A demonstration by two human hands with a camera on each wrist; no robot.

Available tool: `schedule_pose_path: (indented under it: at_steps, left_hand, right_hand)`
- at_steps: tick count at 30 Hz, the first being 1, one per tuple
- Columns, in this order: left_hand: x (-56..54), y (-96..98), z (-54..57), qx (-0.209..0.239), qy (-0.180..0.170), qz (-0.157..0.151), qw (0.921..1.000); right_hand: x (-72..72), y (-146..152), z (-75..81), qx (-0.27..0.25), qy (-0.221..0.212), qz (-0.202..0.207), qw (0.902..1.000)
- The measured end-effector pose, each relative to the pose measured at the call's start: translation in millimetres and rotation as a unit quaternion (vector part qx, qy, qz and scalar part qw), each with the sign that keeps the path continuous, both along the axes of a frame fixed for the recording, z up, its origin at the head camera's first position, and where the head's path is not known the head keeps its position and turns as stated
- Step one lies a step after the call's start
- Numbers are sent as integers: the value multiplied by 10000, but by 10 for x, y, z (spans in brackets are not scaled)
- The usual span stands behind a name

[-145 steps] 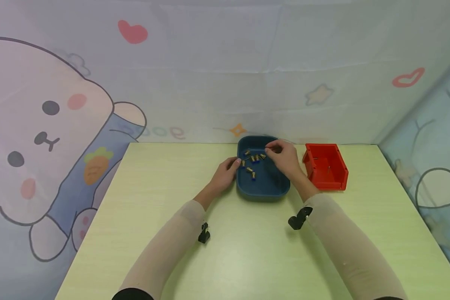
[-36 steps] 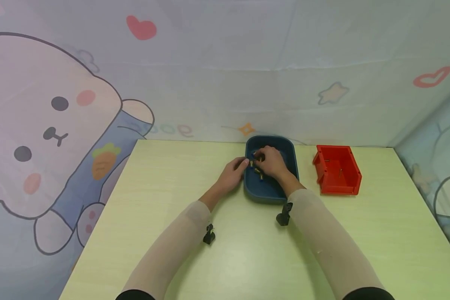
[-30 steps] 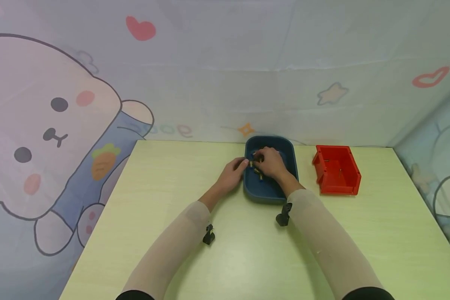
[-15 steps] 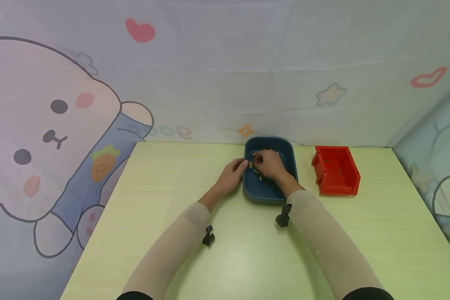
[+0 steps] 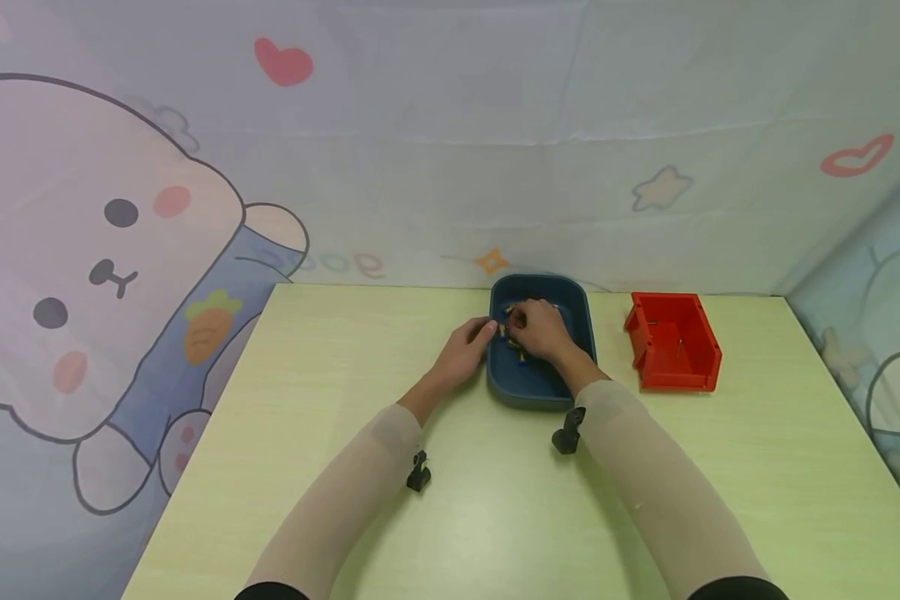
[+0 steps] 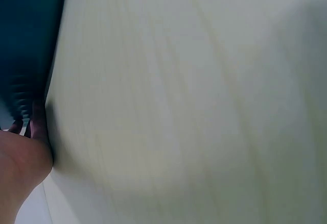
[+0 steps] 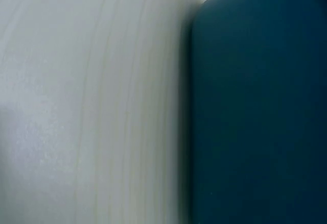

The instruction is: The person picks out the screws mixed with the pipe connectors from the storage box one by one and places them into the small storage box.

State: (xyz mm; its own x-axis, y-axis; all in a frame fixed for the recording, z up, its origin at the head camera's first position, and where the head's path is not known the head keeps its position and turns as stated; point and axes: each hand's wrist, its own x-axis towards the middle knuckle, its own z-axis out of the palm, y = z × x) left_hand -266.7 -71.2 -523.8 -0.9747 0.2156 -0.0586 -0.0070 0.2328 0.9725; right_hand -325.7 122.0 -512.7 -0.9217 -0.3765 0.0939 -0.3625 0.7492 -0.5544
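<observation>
In the head view, a dark blue plastic tray [image 5: 528, 392] stands at the back of the table. Several small brass fittings with blue ends [image 5: 522, 358] lie in its left half, partly covered by my right hand. My left hand [image 5: 461, 354] holds the tray's left side, its thumb at the rim; the left wrist view has its fingers [image 6: 38, 122] against the outer wall. My right hand [image 5: 542, 329] reaches inside with curled fingers, thumb and fingertips down among the fittings. Whether they pinch one is too small to tell. The right wrist view has mostly the tray's outer wall [image 7: 260, 106].
To the right of the tray stands a red open-front bin [image 5: 675, 375], with a few small screw-like pieces [image 5: 679, 346] in it. A printed cloth [image 5: 420, 167] hangs behind the pale wooden table [image 5: 480, 500]. Black wrist cameras [image 5: 567, 432] sit below the sleeves.
Since the oldest frame my right hand has moved from the tray's upper right edge left and down among the fittings. Over the last second both hands stay almost still.
</observation>
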Motion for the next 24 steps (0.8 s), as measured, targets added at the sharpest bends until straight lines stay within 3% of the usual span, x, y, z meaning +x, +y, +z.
schedule_pose_path:
  at_steps: [24]
  left_hand:
    - [0, 4, 24, -159, 83, 18, 9998]
  right_hand:
    - [10, 17, 36, -405, -201, -30, 9990]
